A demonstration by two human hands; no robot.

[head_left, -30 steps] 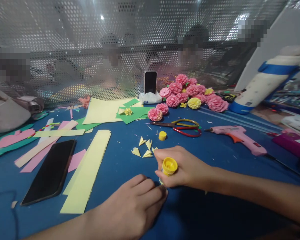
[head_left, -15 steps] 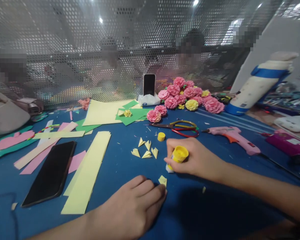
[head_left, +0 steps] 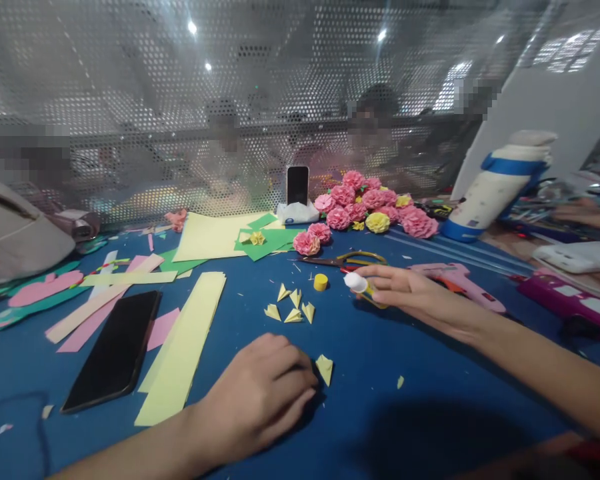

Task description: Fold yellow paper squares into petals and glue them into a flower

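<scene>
My left hand rests on the blue table with its fingers curled together and nothing showing in them. Just right of its fingertips lies a small folded yellow paper piece, apart from the hand. In my right hand is a glue stick, uncapped and tilted, its white end pointing left and its yellow part half hidden by the fingers. Left of it stands the yellow cap. Several folded yellow paper points lie in a loose ring. Scissors are partly behind my right hand.
Yellow paper strips and a dark phone lie at left. Pink and yellow paper flowers are heaped at the back, near an upright phone. At right are a pink glue gun and a white-and-blue bottle.
My right hand has moved away from the folded paper piece and turned the glue stick so its white end points left. My left fingers have come off the piece, which now lies uncovered.
</scene>
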